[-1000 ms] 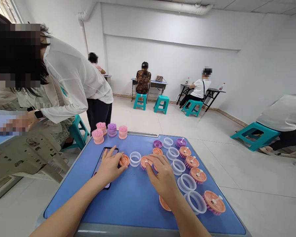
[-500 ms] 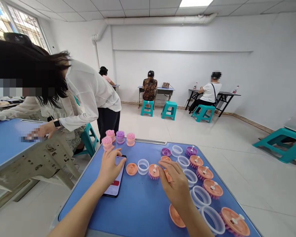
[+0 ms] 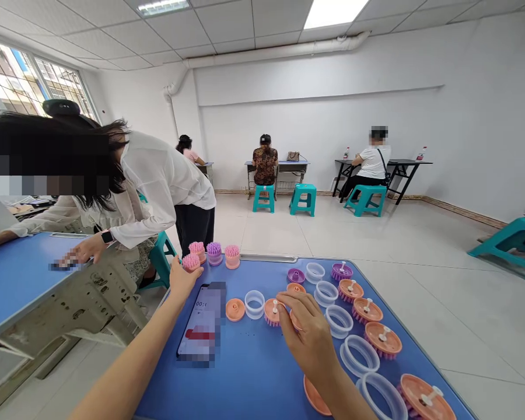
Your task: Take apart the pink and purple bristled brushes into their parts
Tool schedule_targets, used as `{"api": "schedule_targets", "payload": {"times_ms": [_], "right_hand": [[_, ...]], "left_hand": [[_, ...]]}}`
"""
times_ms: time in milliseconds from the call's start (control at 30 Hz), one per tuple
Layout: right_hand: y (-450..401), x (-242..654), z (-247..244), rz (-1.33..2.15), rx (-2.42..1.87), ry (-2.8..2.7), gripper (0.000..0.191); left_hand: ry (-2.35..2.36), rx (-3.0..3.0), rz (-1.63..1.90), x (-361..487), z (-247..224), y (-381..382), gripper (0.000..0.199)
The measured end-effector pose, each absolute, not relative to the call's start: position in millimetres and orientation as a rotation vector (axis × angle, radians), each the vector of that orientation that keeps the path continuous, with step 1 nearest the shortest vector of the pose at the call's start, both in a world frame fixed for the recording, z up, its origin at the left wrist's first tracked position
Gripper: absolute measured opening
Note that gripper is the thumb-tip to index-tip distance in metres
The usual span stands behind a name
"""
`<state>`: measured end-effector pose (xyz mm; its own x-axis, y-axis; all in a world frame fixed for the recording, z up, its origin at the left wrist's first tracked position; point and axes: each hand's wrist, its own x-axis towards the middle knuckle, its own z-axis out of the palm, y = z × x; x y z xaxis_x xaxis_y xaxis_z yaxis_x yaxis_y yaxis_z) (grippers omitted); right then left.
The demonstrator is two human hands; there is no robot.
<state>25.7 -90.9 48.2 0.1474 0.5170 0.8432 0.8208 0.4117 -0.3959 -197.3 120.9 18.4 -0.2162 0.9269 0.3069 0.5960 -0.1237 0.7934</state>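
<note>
My left hand [image 3: 182, 284] is at the near pink brush [image 3: 191, 262], which stands just past the far end of the phone [image 3: 195, 318] and a little to its left; my thumb and forefinger bracket its base, though I cannot tell whether they pinch it or only rest against it. I take the step in hand to be placing or straightening this assembled brush beside the three other brushes [image 3: 232, 256], all beyond the phone. Shifting it would call for a light squeeze low on the smooth base, clear of the bristles. It is squat and upright, bristles pointing up, its axis vertical. To the right of the phone run an orange cap [image 3: 235, 311], a clear ring [image 3: 254, 313] and a bristle disc [image 3: 269, 310]. My right hand [image 3: 310, 332] hovers by that disc, fingers loosely bent, thumb and forefinger apart, pinching nothing that I can see. The disc lies bristles down, its white stem [image 3: 275, 306] jutting up; I judge that taking it would call for closing my fingertips on that stem.
</note>
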Motion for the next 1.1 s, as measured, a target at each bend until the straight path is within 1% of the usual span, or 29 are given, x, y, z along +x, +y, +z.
{"api": "schedule_targets", "payload": {"times_ms": [100,267,467,600,733,833,900,1000,1100], "right_hand": [[-91.3,25.6,48.3,-0.322,-1.249,-1.504,0.020],[-91.4,25.4,47.3,-0.312,-1.240,-1.522,0.018],[-89.1,25.6,43.9,-0.303,-1.244,-1.520,0.018],[-87.8,25.5,42.7,-0.307,-1.230,-1.532,0.018],[-88.6,24.8,42.4,-0.276,-1.248,-1.529,0.017],[-89.7,23.1,42.2,-0.240,-1.265,-1.519,0.017],[-90.4,21.4,42.3,-0.214,-1.270,-1.515,0.016],[-91.4,19.2,42.1,-0.097,-1.260,-1.521,0.015],[-91.8,19.4,39.6,0.177,-1.218,-1.489,0.018]], "left_hand": [[1.846,1.624,1.247,-194.8,13.3,124.9,0.078],[1.853,1.612,1.223,-196.0,12.5,121.4,0.055],[1.828,1.591,1.266,-206.3,9.5,113.7,0.046],[1.779,1.522,1.407,-209.6,13.0,107.2,0.045],[1.664,1.460,1.615,-208.8,27.0,94.8,0.041],[1.505,1.450,1.748,-203.1,40.7,79.3,0.040],[1.327,1.451,1.804,-195.1,48.1,64.8,0.036],[1.153,1.592,1.690,-178.3,54.7,35.6,0.033],[0.944,1.958,1.398,-161.3,56.1,1.4,0.040]]}}
